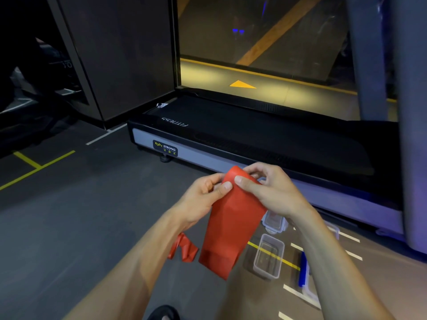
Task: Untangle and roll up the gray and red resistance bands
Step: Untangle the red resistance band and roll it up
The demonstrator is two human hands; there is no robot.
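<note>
The treadmill [254, 135] deck reads "FITNESS", seen upside down. A badge [165, 148] on its end panel reads "BODY STRONG".

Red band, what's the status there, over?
Both hands, left and right, pinch the red band at its top. Rest hangs loose. Gray band not seen. Clear box on floor below.

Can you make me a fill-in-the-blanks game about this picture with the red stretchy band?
1. Both hands pinch the top of the ____ band.
2. The left hand and right hand hold it above the ____.
3. A clear plastic ____ sits on the floor.

Missing words: red; floor; container
</note>
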